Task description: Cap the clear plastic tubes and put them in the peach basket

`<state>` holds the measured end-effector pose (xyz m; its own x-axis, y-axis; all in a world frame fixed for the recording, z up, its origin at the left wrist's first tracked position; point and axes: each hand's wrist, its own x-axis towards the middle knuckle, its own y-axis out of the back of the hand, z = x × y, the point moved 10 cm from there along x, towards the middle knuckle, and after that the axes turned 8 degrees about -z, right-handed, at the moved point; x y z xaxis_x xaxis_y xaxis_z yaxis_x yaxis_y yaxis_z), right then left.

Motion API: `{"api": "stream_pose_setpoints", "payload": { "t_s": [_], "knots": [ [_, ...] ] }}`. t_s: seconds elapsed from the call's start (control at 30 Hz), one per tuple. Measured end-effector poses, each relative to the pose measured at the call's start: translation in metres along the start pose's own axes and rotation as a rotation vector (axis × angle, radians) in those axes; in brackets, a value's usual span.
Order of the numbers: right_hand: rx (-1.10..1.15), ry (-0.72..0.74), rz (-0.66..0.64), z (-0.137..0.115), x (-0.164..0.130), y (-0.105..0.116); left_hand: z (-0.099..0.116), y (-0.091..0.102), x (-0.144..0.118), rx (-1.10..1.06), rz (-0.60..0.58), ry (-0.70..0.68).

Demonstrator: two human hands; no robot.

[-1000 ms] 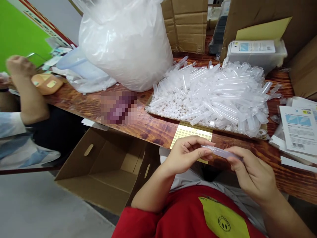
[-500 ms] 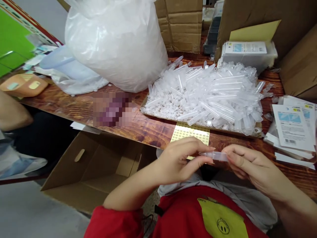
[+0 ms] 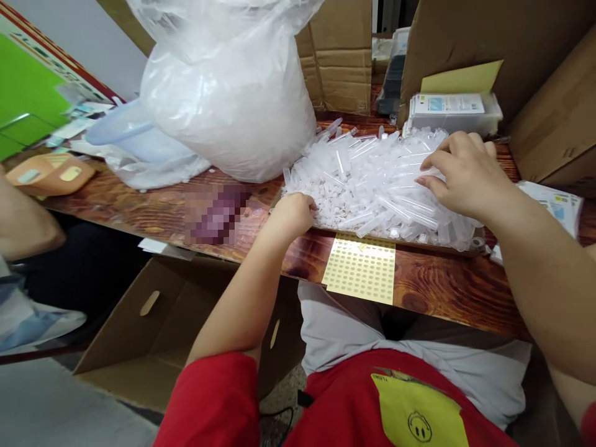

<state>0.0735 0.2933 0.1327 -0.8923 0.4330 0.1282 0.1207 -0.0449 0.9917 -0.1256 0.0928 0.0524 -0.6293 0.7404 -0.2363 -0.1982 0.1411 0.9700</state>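
Prob. the picking step: both hands reaching over tray [image 3: 403, 243].
Sticker sheet [image 3: 361, 270] lying on desk [image 3: 447, 285], near side of tray; L hand [image 3: 298, 211] resting at tray's front-L corner by small white pcs [image 3: 333, 202], grip hidden, can't tell; R hand [image 3: 465, 171] hovering over clear tubes [image 3: 414, 211] in tray's R half, thumb & forefinger standing apart, prob. needing a light pinch next; bag [image 3: 228, 105] sitting behind tray, to L.

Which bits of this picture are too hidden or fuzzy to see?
All from the head view:
Left hand: its curled fingers hide whether it grips any small white pieces.
Purple thing: pixelated blur hides what it is.
Big white bag: the top edge cuts it off.
Printed cards: the right arm covers part; the print is too small to read.
Co-worker's arm: the left edge cuts off the hand.
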Motion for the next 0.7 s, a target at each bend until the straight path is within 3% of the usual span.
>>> {"api": "stream_pose_setpoints", "payload": {
  "t_s": [0.23,0.4,0.53,0.6,0.7],
  "knots": [
    [-0.086,0.129,0.047,-0.040,-0.006,0.009,0.009,-0.007,-0.003,0.075,0.055,-0.085],
    [-0.130,0.400,0.055,-0.085,0.001,0.005,0.005,-0.005,-0.008,-0.026,0.131,-0.096],
    [-0.078,0.570,0.013,-0.123,0.025,-0.006,0.000,-0.005,-0.011,-0.072,0.173,-0.118],
    [-0.051,0.572,-0.031,-0.143,0.048,-0.015,-0.004,-0.004,-0.011,-0.099,0.203,-0.122],
    [-0.044,0.385,-0.173,-0.158,0.091,-0.040,-0.011,0.000,-0.013,-0.163,0.266,-0.133]
  ]
}}
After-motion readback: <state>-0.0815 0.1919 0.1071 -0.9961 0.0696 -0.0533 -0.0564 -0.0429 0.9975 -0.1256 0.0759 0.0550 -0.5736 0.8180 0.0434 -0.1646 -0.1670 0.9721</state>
